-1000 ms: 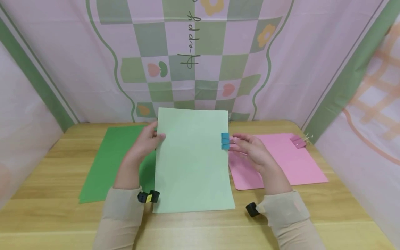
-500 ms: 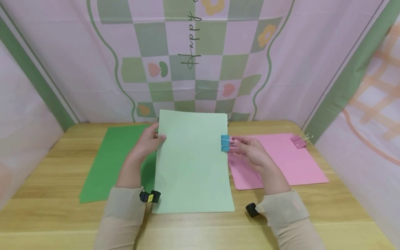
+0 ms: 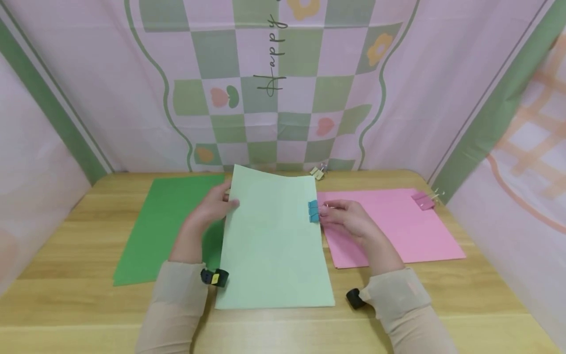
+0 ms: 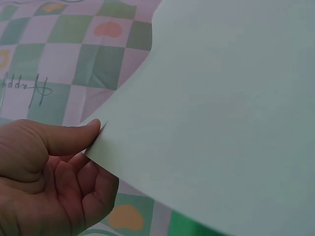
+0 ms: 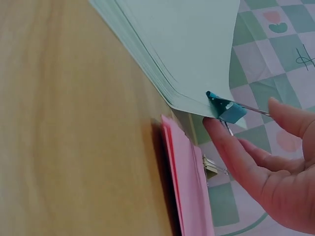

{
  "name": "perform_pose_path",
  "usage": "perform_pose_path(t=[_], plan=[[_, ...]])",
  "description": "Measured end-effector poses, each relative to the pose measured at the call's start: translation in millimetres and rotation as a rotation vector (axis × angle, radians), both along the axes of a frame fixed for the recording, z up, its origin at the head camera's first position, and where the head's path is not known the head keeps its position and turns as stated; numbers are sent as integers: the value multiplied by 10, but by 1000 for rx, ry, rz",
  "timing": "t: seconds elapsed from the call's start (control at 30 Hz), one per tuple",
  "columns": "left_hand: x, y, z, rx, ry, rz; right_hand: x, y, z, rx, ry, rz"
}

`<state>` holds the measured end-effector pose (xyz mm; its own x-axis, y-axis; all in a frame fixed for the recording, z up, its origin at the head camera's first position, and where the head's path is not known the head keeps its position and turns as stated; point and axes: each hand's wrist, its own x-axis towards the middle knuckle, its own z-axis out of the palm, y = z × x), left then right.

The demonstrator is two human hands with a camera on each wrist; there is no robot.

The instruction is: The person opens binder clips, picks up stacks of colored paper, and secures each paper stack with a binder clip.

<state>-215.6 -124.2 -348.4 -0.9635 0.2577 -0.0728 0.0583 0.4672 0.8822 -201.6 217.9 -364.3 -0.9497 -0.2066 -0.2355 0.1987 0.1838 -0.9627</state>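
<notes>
A stack of pale green paper (image 3: 274, 246) stands tilted over the table, its top end raised and its near edge low. My left hand (image 3: 215, 202) pinches the stack's left edge, the thumb in front and the fingers behind, as the left wrist view (image 4: 64, 169) also shows. A blue binder clip (image 3: 313, 211) sits on the right edge of the stack. My right hand (image 3: 351, 220) holds the clip by its wire handles. In the right wrist view, the thumb lies on one handle of the blue binder clip (image 5: 231, 110) and a finger is at the other.
Dark green paper (image 3: 163, 226) lies at the left. Pink paper (image 3: 407, 231) lies at the right with a pink binder clip (image 3: 423, 200) at its far right corner. A gold-coloured binder clip (image 3: 317, 173) is at the table's back edge. A patterned cloth (image 3: 283, 73) hangs behind the wooden table (image 3: 265, 334).
The raised end of the pale green stack has come down and its top edge now bends. Both hands have moved slightly lower and inward with it, uncovering the gold-coloured clip behind.
</notes>
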Motion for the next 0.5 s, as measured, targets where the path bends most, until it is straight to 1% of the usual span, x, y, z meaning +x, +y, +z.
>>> perform_pose_path(t=[0.1,0.23,0.33,0.4,0.5], plan=[[-2,14,-13,-17,-21,-6,4,-9,2,42,23,5],[8,23,-19,-8,-40,-10,1,-21,15,95,41,7],[5,24,-32,-1,-45,-23,4,-27,23,101,39,30],[1,24,-44,-7,-44,-28,9,-28,24,95,35,55],[-9,27,-67,-19,-50,-28,13,-27,19,112,37,88]])
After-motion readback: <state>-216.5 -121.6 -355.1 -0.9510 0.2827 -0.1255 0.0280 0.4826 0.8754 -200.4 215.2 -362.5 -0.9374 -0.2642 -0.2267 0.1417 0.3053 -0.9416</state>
